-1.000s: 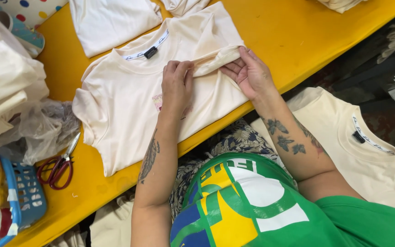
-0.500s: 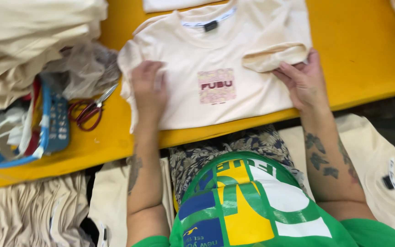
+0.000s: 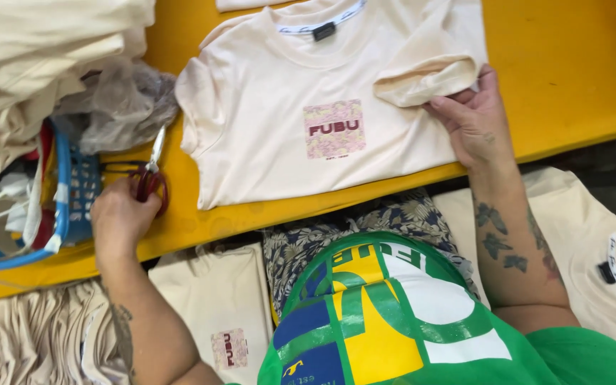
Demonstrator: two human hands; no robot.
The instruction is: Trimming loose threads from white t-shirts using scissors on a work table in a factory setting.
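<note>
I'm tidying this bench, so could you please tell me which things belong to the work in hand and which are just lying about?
In hand:
- cream T-shirt spread on the yellow table; right hand at its folded sleeve
- red-handled scissors, under the left hand

Lying about:
- blue basket
- clear plastic bag
- stack of cream garments

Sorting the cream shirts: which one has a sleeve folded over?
The shirt spread flat on the yellow table; the right hand touches its folded sleeve. The others lie below the table edge.
</note>
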